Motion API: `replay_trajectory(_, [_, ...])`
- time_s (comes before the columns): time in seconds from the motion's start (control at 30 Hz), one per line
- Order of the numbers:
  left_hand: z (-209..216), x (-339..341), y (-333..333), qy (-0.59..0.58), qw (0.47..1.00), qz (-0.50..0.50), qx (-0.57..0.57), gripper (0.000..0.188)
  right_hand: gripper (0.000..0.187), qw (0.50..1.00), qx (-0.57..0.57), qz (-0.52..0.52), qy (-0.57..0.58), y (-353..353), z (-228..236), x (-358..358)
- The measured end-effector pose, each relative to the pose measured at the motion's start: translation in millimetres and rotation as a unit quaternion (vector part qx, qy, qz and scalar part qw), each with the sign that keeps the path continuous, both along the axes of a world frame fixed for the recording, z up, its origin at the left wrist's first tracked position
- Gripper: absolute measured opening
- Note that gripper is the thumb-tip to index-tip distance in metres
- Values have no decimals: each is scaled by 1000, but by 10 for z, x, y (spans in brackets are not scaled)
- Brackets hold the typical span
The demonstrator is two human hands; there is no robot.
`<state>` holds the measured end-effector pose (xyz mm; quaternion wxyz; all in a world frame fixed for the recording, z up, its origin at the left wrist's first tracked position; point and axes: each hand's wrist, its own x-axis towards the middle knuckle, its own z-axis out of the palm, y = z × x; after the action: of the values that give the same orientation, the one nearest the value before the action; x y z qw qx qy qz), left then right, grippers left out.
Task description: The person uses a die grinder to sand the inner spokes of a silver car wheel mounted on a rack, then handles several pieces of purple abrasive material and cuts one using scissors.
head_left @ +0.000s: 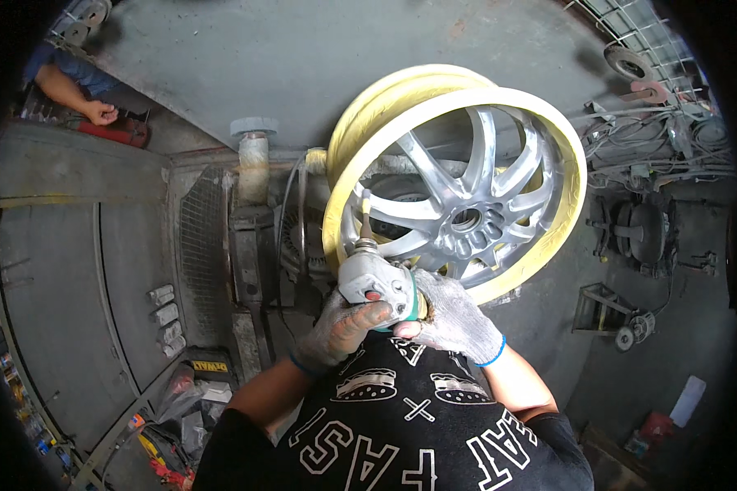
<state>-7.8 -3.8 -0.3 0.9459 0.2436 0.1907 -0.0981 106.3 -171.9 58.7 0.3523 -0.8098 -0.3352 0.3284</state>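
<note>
A silver multi-spoke wheel rim [477,155] stands tilted in front of me, its outer lip and barrel covered with yellow masking tape [580,159]. Both my hands wear grey work gloves. My left hand [344,327] is closed round the near left side of a grey and green handheld power grinder [377,282]. From the other side my right hand [452,317] grips the same grinder's body. A slim spindle with a pale tip [366,204] points away from me at the rim's left side, by a spoke; whether it touches the metal I cannot tell.
A metal post with a round cap [254,151] rises left of the wheel. At far left, another person's hand [100,112] shows near a red cylinder [127,131]. Cables [663,143] hang at the right, above a dark stool [640,233]. Bags and tools lie at lower left.
</note>
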Motion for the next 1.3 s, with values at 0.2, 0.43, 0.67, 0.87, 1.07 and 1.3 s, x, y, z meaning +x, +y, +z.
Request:
replay_trajectory(0.2, [-195,-88,1,-8,1000,-10,-13,58,80,1000,1,-5,11,29,51,-14])
replay_trajectory(0.43, [25,-5,11,-38,999,-9,17,57,82,1000,17,-1,12,2,32,-10])
replay_trajectory(0.67, [-93,-109,-137,-25,999,-20,32,57,85,1000,2,1,-2,-169,58,-66])
replay_trajectory(0.87, [-181,-134,-70,-27,1000,4,2,51,89,1000,-13,20,-10,-33,38,-30])
replay_trajectory(1.07, [-156,-41,-162,-71,992,-35,102,40,93,999,3,-5,-53,-194,-65,-103])
replay_trajectory(1.3, [-136,-33,-113,-112,988,-4,110,48,86,993,80,-62,52,-34,-29,-195])
